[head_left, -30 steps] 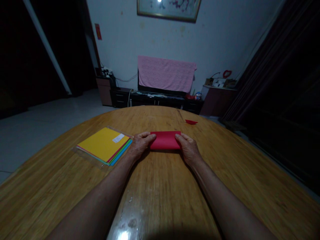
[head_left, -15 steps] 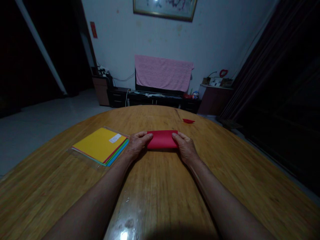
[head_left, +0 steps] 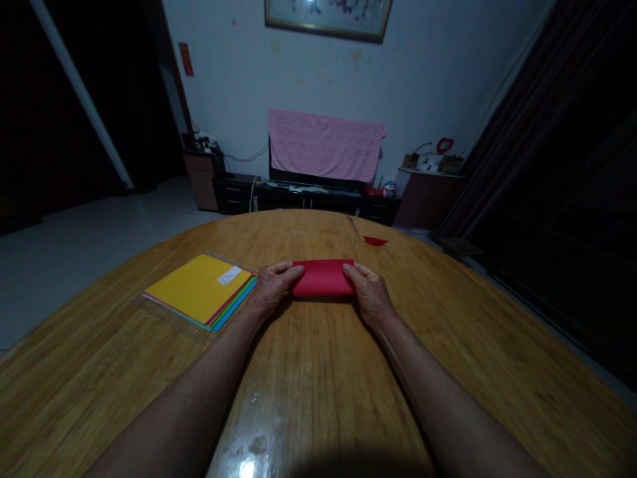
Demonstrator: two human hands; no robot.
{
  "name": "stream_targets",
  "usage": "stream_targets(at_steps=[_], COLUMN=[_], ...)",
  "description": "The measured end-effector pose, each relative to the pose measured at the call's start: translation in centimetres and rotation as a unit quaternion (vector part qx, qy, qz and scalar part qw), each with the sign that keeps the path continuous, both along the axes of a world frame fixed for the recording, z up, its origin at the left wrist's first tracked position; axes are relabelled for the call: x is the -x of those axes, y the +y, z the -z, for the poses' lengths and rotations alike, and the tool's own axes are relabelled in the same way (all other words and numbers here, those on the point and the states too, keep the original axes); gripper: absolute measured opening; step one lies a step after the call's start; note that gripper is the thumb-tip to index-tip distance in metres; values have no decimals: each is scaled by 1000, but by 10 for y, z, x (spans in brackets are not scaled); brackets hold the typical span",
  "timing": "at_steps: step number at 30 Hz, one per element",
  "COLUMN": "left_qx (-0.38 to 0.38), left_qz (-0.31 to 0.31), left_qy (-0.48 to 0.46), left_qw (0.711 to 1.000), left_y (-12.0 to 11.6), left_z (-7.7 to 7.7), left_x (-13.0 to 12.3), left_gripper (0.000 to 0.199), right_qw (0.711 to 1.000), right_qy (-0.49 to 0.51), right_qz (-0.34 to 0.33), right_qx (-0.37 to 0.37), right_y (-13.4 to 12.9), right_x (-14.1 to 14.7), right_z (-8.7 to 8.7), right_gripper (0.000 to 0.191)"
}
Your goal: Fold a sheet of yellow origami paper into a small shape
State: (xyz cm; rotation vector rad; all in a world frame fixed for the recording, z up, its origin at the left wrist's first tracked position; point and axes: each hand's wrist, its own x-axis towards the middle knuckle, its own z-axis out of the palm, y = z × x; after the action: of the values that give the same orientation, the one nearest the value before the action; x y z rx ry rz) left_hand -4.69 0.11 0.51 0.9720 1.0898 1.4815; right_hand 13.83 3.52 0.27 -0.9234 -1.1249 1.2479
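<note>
A folded sheet of red paper [head_left: 323, 278] is stretched between my two hands, just above the wooden table [head_left: 318, 372]. My left hand [head_left: 273, 284] pinches its left end, thumb on top and fingers behind. At the other end my right hand [head_left: 368, 289] grips it the same way, closed. The fingers beneath the paper are partly hidden. Left of my left hand lies a clear packet of coloured paper [head_left: 194, 289], yellow on top, with a white label. Farther off to the right rests a small folded red paper piece [head_left: 375, 241], shaped like a boat.
The table's curved far edge faces a low black cabinet [head_left: 308, 200] with a television under a pink cloth [head_left: 326, 146]. A side cabinet [head_left: 428, 199] holding small items stands at the right, near dark curtains [head_left: 512, 113].
</note>
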Motion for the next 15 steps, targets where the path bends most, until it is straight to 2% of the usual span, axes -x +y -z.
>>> stream_targets(at_steps=[7,15], left_qx=[8,7], left_qz=[4,7], left_qy=[-33,-20], left_qw=[999,1000], left_y=[-2,2], left_z=[-2,3], left_x=[-3,0], left_gripper=[20,19], right_qw=[1000,1000], right_qy=[-1,5], right_qz=[0,-1], right_qx=[-5,2], right_y=[-1,-1], right_x=[0,0], right_z=[-1,0], right_gripper=[22,24])
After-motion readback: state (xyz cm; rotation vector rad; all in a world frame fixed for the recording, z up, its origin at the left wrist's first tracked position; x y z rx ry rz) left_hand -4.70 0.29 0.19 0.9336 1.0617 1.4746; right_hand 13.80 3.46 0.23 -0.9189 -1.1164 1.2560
